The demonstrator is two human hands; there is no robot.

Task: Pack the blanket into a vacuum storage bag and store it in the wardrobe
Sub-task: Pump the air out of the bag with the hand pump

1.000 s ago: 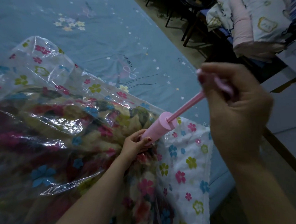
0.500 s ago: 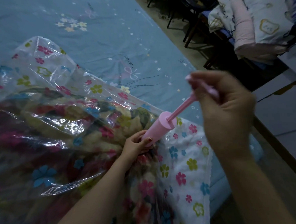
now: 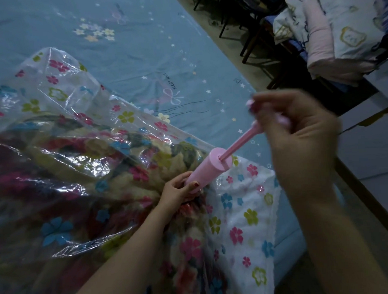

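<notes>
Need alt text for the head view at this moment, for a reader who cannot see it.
A person works a pink hand pump on a clear flower-printed vacuum bag holding a floral blanket: the left hand grips the pump barrel, the right hand holds its raised plunger handle. The bag lies on a blue bed sheet.

Home bedroom: bed w/ blue sheet (image 3: pixel 137 59), folded bedding pile (image 3: pixel 340 35) nearby.

Dim, bluish indoor light with no clear source. Soft white glare streaks the creased vacuum storage bag (image 3: pixel 57 123). The right hand (image 3: pixel 301 135) is motion-blurred. Wide-angle distortion bends the bed (image 3: pixel 137 48) edge; the far right corner falls into deep shadow.
</notes>
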